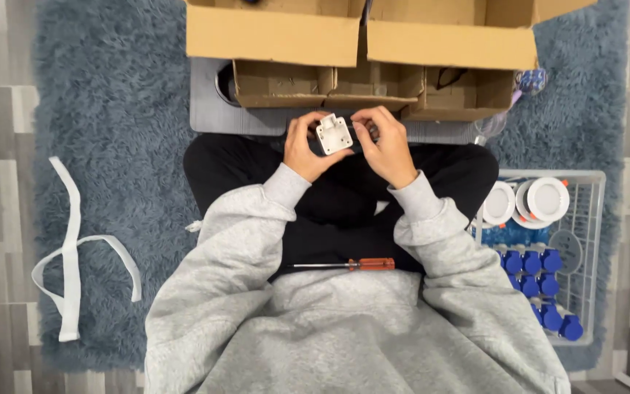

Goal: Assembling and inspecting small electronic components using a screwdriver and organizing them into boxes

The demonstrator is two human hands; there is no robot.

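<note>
Both hands clasp a small white plastic part over the lap: left hand & right hand fingers curled on it; orange-handled screwdriver lies on lap.

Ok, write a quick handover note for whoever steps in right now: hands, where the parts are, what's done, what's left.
Left hand and right hand: both hold the small white square part over the lap, fingers around its edges.
Screwdriver with orange handle lies on the lap, untouched.
Open cardboard box sits ahead on a grey tray.
White wire basket at right holds round white parts and blue pieces.
Done: part in hand. Left: whatever needs the screwdriver; progress cannot be told.
</note>
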